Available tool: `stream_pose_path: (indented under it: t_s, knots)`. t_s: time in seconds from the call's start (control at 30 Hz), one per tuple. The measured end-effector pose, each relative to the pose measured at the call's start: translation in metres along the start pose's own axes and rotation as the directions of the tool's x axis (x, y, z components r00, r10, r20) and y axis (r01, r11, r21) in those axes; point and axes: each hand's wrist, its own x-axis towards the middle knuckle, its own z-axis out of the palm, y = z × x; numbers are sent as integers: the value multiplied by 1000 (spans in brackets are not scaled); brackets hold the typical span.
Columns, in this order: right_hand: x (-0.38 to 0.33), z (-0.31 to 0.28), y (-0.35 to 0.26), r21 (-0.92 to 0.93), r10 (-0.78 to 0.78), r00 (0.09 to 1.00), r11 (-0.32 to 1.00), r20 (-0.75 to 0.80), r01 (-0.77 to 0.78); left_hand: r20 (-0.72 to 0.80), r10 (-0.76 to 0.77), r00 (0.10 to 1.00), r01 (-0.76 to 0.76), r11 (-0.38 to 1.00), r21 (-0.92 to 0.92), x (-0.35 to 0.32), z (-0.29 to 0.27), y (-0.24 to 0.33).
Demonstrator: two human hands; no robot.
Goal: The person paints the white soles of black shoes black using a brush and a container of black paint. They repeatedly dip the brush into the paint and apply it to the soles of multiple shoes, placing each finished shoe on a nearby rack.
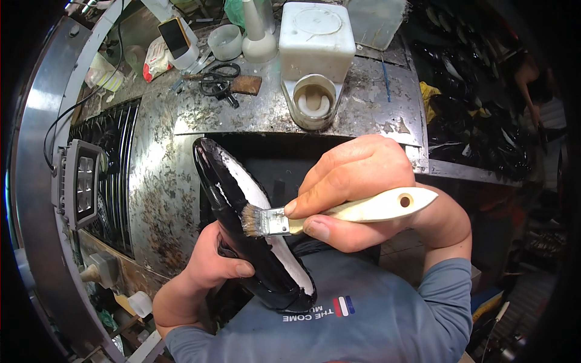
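My left hand [221, 260] is closed around a glossy black shoe [221, 193], its thumb lying across the dark side. The shoe is held tilted, its far end up and left, its near end close to my shirt. A white strip [248, 181] runs along its underside. In my right hand [357, 187], thumb and fingers pinch a flat paintbrush [375, 209] with a pale wooden handle and metal ferrule. Its bristles touch the shoe where black meets white, near the middle. Part of the strip is hidden behind the brush.
Beyond the shoe, a stained metal bench [242, 112] carries a white dispenser [318, 36] with an open cup [313, 103] at its front. Scissors [219, 78], a phone [174, 37] and a round tub [225, 42] lie left of it. A lamp [85, 183] hangs at left.
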Motion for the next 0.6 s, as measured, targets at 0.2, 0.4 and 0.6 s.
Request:
stream_pose_path:
  t_s: [0.2,0.4,0.6]
  knots:
    - [-9,2,-1,40,42,998,998,52,-44,-4,-11,1000,11,999,-31,-2,-2,-1]
    - [-19,6,-2,114,63,991,990,121,-77,-42,4,999,-8,994,-106,-2,-9,-6]
    - [-7,-25,5,-100,261,965,961,34,-257,-99,61,993,-65,997,-32,-7,-20,-15]
